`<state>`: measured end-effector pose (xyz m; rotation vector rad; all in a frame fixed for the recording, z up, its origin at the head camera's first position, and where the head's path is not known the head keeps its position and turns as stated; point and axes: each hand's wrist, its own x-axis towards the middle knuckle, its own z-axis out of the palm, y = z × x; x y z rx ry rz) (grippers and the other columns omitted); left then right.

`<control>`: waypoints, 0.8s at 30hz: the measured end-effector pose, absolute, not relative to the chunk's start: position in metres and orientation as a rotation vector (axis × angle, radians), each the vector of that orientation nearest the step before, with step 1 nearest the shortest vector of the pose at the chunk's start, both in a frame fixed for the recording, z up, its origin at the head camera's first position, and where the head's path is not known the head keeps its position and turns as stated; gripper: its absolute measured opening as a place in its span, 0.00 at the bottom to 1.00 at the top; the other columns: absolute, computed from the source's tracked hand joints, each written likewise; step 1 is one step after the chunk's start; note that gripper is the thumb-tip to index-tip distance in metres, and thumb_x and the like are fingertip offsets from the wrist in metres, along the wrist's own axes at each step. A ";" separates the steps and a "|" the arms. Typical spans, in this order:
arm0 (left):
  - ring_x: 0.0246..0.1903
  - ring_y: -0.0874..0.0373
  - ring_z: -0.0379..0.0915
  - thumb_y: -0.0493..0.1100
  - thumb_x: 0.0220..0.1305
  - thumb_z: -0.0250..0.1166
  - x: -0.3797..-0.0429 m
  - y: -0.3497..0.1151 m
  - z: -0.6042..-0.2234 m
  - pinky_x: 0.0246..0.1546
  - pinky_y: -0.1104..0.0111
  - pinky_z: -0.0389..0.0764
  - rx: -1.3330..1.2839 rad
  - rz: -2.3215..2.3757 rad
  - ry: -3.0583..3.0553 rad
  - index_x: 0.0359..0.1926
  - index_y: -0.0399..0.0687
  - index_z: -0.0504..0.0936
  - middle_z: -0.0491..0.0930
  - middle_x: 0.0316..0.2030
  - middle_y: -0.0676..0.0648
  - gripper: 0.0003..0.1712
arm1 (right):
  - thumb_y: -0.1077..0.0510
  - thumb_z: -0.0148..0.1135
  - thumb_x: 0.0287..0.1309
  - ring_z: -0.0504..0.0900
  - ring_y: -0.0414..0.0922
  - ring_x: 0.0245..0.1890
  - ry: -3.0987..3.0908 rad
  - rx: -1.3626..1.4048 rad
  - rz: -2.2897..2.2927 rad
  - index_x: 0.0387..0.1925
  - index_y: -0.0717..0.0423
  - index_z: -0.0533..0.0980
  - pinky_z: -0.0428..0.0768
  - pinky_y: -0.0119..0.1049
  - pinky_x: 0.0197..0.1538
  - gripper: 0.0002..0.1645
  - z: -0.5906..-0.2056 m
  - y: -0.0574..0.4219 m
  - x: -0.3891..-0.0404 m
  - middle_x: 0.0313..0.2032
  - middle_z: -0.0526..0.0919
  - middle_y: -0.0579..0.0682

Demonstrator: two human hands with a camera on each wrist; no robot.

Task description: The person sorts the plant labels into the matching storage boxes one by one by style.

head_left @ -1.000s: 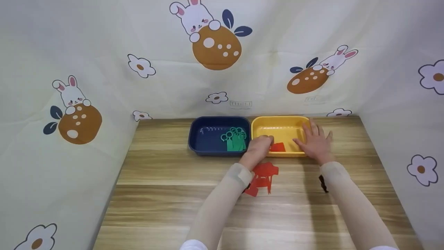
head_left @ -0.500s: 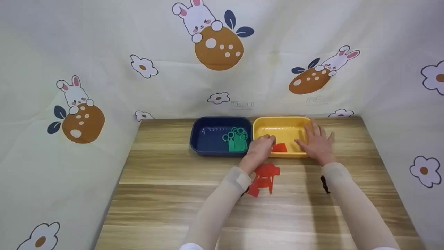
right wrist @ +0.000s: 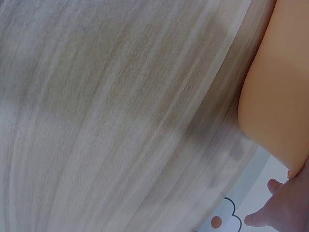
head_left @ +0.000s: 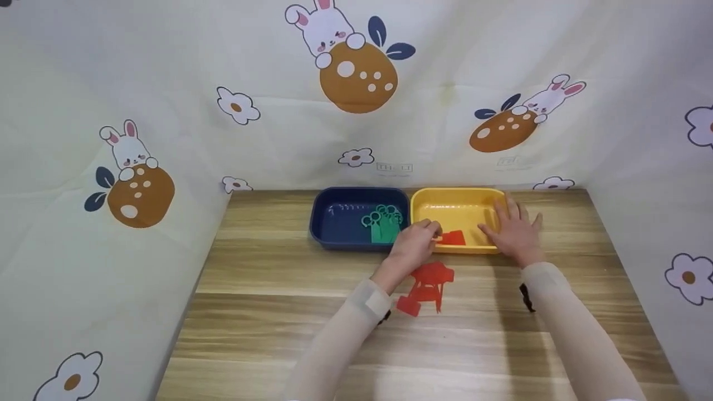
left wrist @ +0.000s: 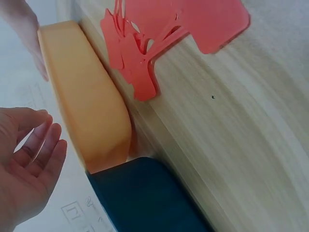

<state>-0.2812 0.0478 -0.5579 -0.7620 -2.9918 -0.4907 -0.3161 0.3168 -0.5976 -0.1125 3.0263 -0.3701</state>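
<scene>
Head: left hand [head_left: 413, 243] loosely curled, seemingly holding nothing, at yellow tray [head_left: 457, 214]'s seven-o'clock corner; right hand [head_left: 518, 231] splayed at three-o'clock rim. Red piece [head_left: 454, 238] inside, near six; red pile [head_left: 434, 273] on tabletop [head_left: 267, 312], outside seven.

Left wrist: flat, smooth pile; probably light, bendy, slippery; best pinched by edges.

Right wrist: rounded tray wall, streaked wood grain.

On the patterned cloth [head_left: 301, 150], a small boxed print [head_left: 394, 167] showed "TH" at its start and "LI" at its end, the middle unclear. A second boxed print [head_left: 508, 161] farther right and the tiny lines beneath both were illegible.
</scene>
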 end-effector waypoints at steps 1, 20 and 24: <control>0.42 0.62 0.80 0.42 0.66 0.66 -0.279 0.046 -0.557 0.46 0.75 0.81 -0.763 -0.503 -2.984 0.50 0.56 0.81 0.82 0.44 0.55 0.12 | 0.28 0.45 0.67 0.45 0.72 0.74 3.027 -0.112 -0.370 0.79 0.53 0.45 0.33 0.81 0.66 0.52 -0.597 0.317 -0.316 0.79 0.36 0.60; 0.37 0.64 0.79 0.47 0.67 0.66 -0.247 0.026 -0.564 0.42 0.76 0.81 -0.758 -0.529 -3.136 0.46 0.56 0.82 0.84 0.40 0.55 0.08 | 0.28 0.43 0.67 0.44 0.70 0.75 3.029 -0.122 -0.405 0.78 0.55 0.47 0.33 0.81 0.65 0.52 -0.597 0.317 -0.314 0.79 0.36 0.60; 0.36 0.64 0.77 0.47 0.66 0.67 -0.243 0.022 -0.572 0.40 0.76 0.80 -0.725 -0.535 -3.196 0.46 0.57 0.81 0.83 0.38 0.56 0.09 | 0.29 0.45 0.67 0.44 0.71 0.75 3.030 -0.128 -0.409 0.78 0.55 0.47 0.33 0.81 0.65 0.52 -0.596 0.316 -0.313 0.79 0.36 0.60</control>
